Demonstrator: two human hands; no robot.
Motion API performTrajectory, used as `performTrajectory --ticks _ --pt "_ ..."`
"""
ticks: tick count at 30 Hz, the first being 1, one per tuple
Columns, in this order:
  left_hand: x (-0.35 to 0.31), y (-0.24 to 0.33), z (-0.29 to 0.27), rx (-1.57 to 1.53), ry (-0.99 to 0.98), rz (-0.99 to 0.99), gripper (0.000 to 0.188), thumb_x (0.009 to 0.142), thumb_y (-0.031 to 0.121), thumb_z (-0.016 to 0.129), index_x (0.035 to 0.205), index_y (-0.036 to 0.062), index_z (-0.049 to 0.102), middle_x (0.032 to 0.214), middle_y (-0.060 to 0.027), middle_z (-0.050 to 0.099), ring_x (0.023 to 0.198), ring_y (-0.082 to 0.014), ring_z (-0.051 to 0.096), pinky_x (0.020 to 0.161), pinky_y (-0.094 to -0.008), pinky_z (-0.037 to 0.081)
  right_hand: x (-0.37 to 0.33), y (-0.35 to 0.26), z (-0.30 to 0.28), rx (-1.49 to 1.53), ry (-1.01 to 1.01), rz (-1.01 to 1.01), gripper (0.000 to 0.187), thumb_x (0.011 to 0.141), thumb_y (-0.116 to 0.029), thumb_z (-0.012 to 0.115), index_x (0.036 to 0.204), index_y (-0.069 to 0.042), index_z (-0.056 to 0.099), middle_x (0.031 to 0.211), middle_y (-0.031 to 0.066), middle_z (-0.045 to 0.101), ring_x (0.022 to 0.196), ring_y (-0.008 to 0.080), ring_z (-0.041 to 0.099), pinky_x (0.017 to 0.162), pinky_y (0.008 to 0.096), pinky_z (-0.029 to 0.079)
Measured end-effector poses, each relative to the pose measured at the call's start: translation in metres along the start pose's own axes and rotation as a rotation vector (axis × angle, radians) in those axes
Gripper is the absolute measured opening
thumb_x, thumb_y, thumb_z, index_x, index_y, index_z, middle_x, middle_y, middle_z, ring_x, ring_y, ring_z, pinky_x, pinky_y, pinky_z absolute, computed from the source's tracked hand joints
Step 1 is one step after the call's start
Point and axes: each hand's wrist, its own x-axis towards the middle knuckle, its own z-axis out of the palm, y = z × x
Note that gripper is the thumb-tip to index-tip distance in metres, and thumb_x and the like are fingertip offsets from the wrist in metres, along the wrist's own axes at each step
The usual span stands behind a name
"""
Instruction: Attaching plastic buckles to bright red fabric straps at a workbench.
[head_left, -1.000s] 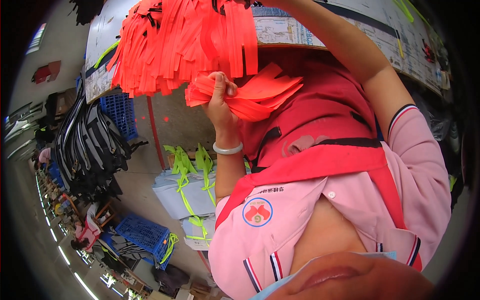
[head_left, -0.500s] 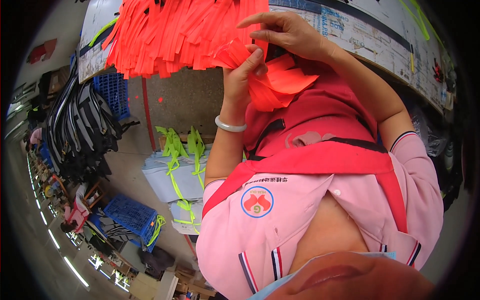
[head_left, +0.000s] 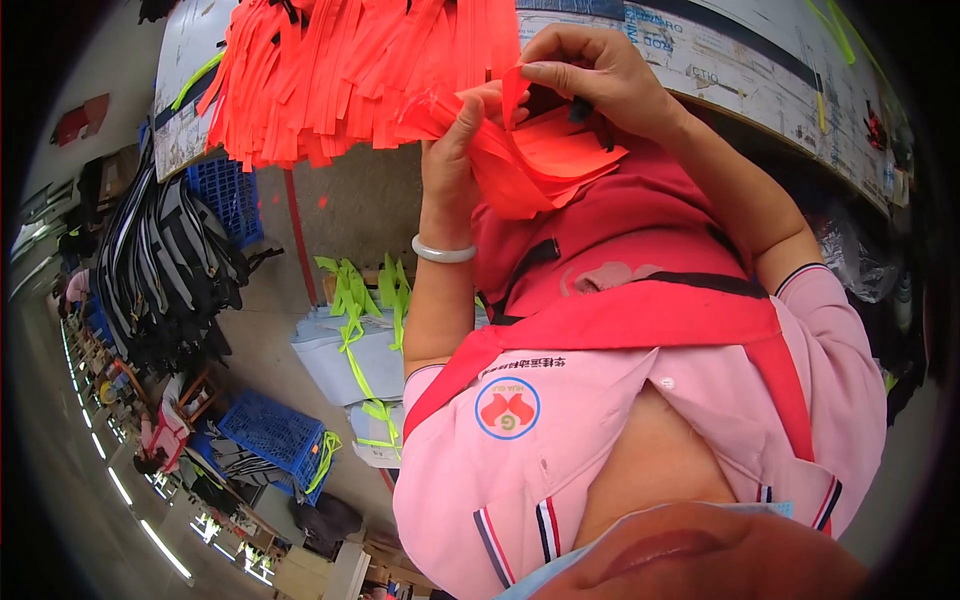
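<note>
My left hand, with a pale bangle at the wrist, is closed round a folded bundle of bright red-orange webbing strips in front of the red apron. My right hand pinches one upright red-orange strip between thumb and fingertips, just above the bundle. Under the right palm shows a small black piece, whose kind I cannot make out. A thick row of loose red-orange strips hangs over the table edge beside my left hand.
The worktable has a worn, printed white covering. On the left hang black and grey straps near a blue crate. White stacks tied with yellow-green bands lie below, and another blue crate stands farther off.
My right hand has come down to the bundle and now pinches a strip. My left hand has shifted slightly left with the bundle. The black piece has come into sight.
</note>
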Motion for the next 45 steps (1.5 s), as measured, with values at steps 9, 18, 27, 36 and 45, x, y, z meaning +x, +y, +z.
performTrajectory --ticks 9,18,27,36,45 --pt "-0.002 -0.004 0.008 0.448 0.11 0.338 0.015 0.086 0.007 0.07 0.096 -0.0035 0.067 0.085 -0.0034 0.067 0.075 -0.0093 0.06 0.069 -0.0229 0.049 -0.015 -0.001 0.001 -0.249 0.027 -0.045 0.017 0.09 -0.015 0.064 0.091 0.002 0.062 0.075 0.0014 0.061 0.07 0.0062 0.058 0.063 0.0218 0.049" --pt "-0.006 -0.017 0.006 0.66 0.011 0.38 0.012 0.083 0.005 0.072 0.093 -0.0009 0.068 0.081 -0.0012 0.067 0.072 -0.0072 0.059 0.065 -0.0227 0.048 -0.032 -0.003 -0.001 -0.661 -0.091 -0.127 0.019 0.093 -0.02 0.057 0.092 -0.001 0.055 0.069 0.0122 0.059 0.063 0.0218 0.061 0.059 0.034 0.047" --pt "-0.009 -0.037 0.008 0.994 -0.037 0.541 0.005 0.087 0.004 0.067 0.09 0.0003 0.066 0.081 0.0022 0.062 0.071 -0.007 0.056 0.065 -0.0213 0.046 -0.047 0.032 0.005 -0.163 -0.003 0.273 0.02 0.092 -0.02 0.055 0.083 -0.001 0.056 0.068 -0.0062 0.046 0.063 0.0033 0.038 0.055 0.021 0.033" --pt "-0.008 -0.04 0.002 0.297 -0.012 0.083 0.008 0.085 0.004 0.068 0.091 0.0 0.064 0.081 0.0001 0.063 0.073 -0.0051 0.055 0.061 -0.0238 0.046 -0.053 0.028 0.01 -0.418 0.012 0.009 0.019 0.092 -0.018 0.056 0.081 -0.001 0.054 0.067 -0.0049 0.045 0.063 0.0041 0.038 0.055 0.0213 0.033" --pt "-0.006 -0.052 -0.004 0.977 -0.01 0.585 0.006 0.087 0.004 0.065 0.085 0.0004 0.062 0.072 -0.0013 0.06 0.066 -0.0073 0.054 0.061 -0.0221 0.044 -0.049 0.054 0.005 -0.107 0.019 0.344 0.018 0.092 -0.018 0.056 0.082 -0.004 0.056 0.069 -0.0061 0.046 0.066 0.0016 0.04 0.057 0.02 0.035"
